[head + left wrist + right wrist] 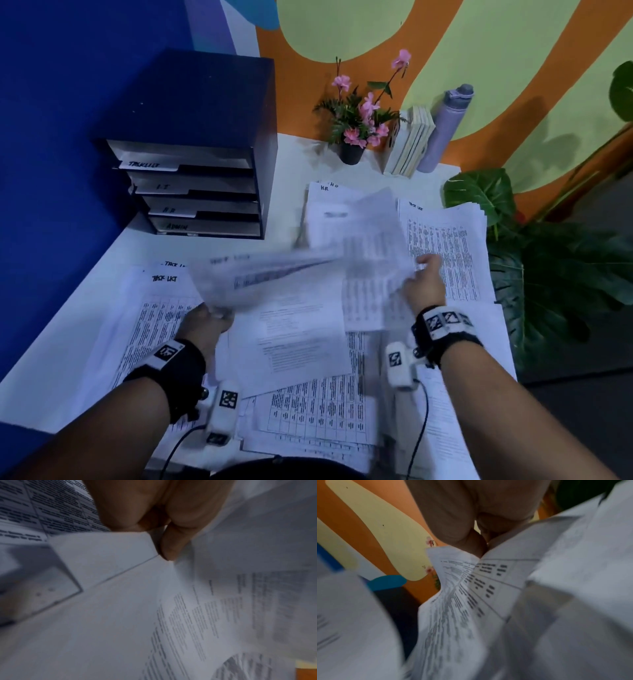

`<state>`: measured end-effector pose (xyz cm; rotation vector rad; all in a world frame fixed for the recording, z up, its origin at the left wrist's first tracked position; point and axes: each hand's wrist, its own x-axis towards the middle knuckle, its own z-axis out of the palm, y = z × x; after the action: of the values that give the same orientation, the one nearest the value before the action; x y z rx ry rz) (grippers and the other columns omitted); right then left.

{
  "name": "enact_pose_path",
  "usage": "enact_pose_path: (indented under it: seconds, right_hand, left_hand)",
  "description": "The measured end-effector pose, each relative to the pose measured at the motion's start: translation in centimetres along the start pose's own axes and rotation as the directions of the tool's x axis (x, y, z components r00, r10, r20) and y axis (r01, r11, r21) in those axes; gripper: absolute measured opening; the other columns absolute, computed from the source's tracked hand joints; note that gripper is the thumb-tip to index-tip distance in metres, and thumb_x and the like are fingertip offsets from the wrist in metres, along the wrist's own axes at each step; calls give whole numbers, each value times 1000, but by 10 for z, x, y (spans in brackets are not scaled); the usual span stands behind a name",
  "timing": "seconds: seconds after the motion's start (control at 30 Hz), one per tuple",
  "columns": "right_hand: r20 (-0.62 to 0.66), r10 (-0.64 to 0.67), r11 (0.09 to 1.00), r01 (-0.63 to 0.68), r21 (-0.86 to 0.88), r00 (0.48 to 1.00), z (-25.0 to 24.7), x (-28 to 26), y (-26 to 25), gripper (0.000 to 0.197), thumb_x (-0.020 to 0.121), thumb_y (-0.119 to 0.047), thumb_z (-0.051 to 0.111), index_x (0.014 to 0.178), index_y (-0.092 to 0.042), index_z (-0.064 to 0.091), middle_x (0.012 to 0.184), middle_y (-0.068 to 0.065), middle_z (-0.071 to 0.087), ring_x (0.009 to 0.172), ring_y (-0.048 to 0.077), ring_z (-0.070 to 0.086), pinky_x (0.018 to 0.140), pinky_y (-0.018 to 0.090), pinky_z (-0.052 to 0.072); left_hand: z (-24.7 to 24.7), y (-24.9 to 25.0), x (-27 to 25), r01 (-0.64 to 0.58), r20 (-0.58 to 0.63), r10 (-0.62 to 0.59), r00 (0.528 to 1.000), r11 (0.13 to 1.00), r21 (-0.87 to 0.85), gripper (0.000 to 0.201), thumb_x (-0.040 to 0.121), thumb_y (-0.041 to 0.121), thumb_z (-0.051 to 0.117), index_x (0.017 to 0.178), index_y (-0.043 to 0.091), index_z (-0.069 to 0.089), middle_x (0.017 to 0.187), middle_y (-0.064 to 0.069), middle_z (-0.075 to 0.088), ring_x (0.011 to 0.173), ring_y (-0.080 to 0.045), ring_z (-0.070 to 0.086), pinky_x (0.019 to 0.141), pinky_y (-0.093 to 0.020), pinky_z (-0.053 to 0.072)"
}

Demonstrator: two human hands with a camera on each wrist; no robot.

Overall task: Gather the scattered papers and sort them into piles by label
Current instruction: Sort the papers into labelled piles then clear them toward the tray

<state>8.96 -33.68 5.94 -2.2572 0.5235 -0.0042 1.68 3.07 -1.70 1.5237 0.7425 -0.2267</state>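
Printed papers cover the white desk point(291, 161). My left hand point(209, 318) grips a blurred sheet point(260, 274) lifted above the desk; in the left wrist view the fingers point(169, 545) pinch that sheet point(257, 547). My right hand point(423, 281) pinches another raised table sheet point(373, 253), seen creased under the thumb point(476, 545) in the right wrist view point(479, 588). A pile headed "TASK LIST" point(161, 308) lies at the left. Another table pile point(445, 253) lies at the right. A sheet marked "H.R." point(325, 198) lies at the back. Text pages point(301, 339) lie in the middle.
A dark blue paper organiser point(202, 171) with labelled trays stands at the back left. A flower pot point(352, 150), books point(411, 144) and a grey bottle point(445, 126) line the back wall. A leafy plant point(548, 260) stands off the desk's right edge.
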Motion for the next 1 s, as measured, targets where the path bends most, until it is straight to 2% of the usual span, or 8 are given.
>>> enact_pose_path:
  seconds: [0.13, 0.33, 0.47, 0.53, 0.67, 0.77, 0.9, 1.0]
  right_hand:
    - [-156, -9, 951, -40, -307, 988, -45, 50, 17, 25, 84, 8, 48, 102, -5, 59, 111, 18, 54, 90, 36, 57, 76, 35, 47]
    - [-120, 54, 829, -111, -548, 991, -65, 90, 35, 37, 89, 4, 47, 124, 6, 57, 135, 23, 39, 106, 45, 54, 92, 49, 50]
    - [-110, 111, 686, -156, -711, 988, -66, 90, 25, 52, 86, -11, 57, 136, -17, 46, 158, 8, 13, 142, 35, 17, 113, 55, 22]
    - [-28, 60, 717, -63, -694, 998, -57, 84, 17, 58, 90, -18, 57, 144, -25, 39, 161, 6, 9, 146, 32, 12, 115, 55, 19]
    - [290, -20, 995, 48, -91, 957, -8, 41, 1, 49, 95, -33, 58, 140, -15, 48, 137, 6, 54, 125, 27, 52, 107, 46, 42]
    - [475, 75, 956, -198, 215, 877, 39, 0, 5, 54, 85, -41, 70, 130, -17, 50, 116, 6, 66, 101, 22, 66, 94, 41, 52]
    - [377, 84, 937, -202, 285, 922, 79, -24, 17, 29, 81, -27, 72, 94, -7, 55, 81, 9, 61, 70, 22, 56, 69, 37, 48]
    - [254, 99, 939, -175, 295, 962, 83, -27, 19, 29, 79, -24, 68, 71, -3, 49, 59, -4, 54, 60, 17, 48, 60, 27, 39]
  left_hand:
    - [-1, 2, -4, -18, -21, 19, 1000, 998, 62, 25, 80, 16, 74, 103, 18, 65, 114, -12, 68, 101, -33, 64, 94, -58, 48]
    - [1, 4, -10, -86, -49, 98, 994, 976, 200, 22, 85, 14, 71, 105, 10, 66, 103, -7, 71, 94, -28, 67, 90, -52, 53]
    - [3, 8, -15, -121, -58, 137, 989, 967, 226, 21, 84, 15, 72, 104, 12, 67, 102, -4, 71, 94, -26, 67, 90, -48, 53]
    - [5, 11, -18, -133, -68, 149, 986, 971, 197, 21, 84, 13, 73, 104, 13, 66, 101, -5, 71, 94, -26, 66, 90, -46, 53]
    - [9, 13, -20, -164, -74, 180, 981, 969, 183, 24, 81, 13, 76, 103, 14, 67, 99, -3, 72, 93, -25, 67, 89, -47, 54]
    - [11, 16, -22, -178, -83, 196, 977, 967, 181, 23, 81, 16, 76, 102, 15, 66, 98, -2, 72, 92, -24, 67, 89, -43, 54]
    - [8, 15, -24, -174, -86, 192, 978, 968, 183, 14, 87, 23, 70, 100, 20, 67, 100, 1, 71, 97, -25, 66, 92, -45, 52]
    - [-1, 14, -23, -190, -87, 216, 973, 952, 238, 16, 88, 21, 68, 104, 18, 69, 102, -2, 72, 97, -24, 66, 92, -43, 52]
